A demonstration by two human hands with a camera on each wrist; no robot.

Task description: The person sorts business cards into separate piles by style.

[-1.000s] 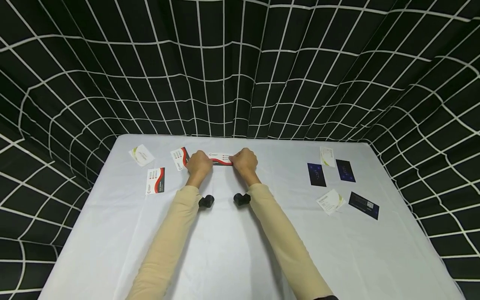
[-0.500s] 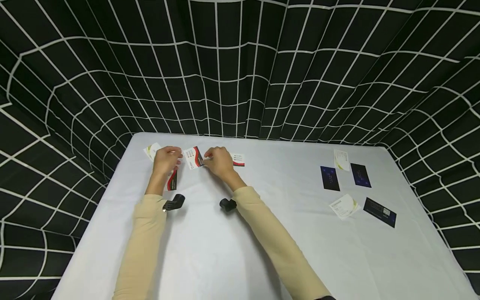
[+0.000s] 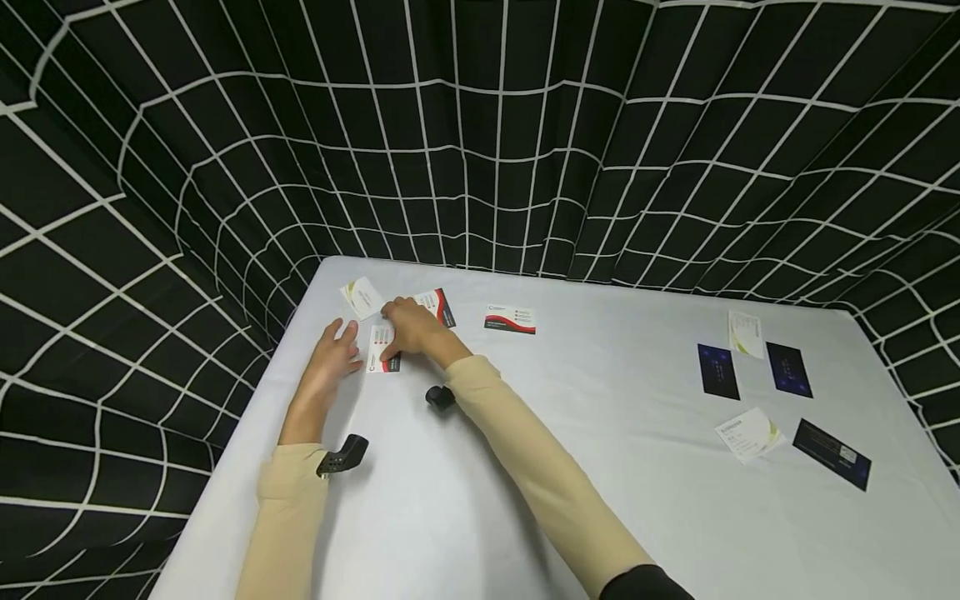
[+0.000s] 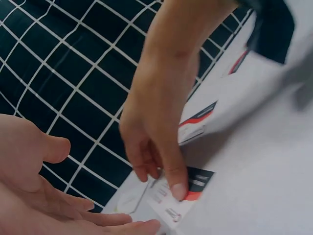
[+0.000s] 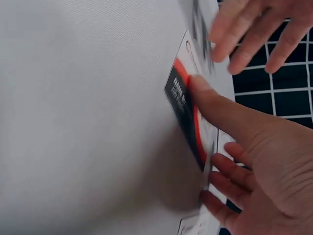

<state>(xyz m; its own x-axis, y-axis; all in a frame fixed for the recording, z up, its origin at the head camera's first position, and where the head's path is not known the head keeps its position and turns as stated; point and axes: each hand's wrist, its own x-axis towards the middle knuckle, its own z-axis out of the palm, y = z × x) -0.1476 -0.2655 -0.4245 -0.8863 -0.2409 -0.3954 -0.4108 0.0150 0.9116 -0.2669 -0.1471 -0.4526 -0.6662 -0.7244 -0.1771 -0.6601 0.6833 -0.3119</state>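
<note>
Tabletop point(image 3: 570, 433) first, white and wide, cards scattered in two groups. Far right sit the dark blue cards point(image 3: 717, 371) and pale ones, well apart from the action. Up at the left corner, the right hand point(image 3: 411, 329) reaches across, one straight finger pressing the red-and-black card point(image 3: 382, 348) flat, likely to pin or slide it. Left hand point(image 3: 332, 360) lies just beside it, fingers point(image 4: 98, 218) loose and spread, holding nothing. Another red card point(image 3: 510, 318) waits nearby, untouched.
</note>
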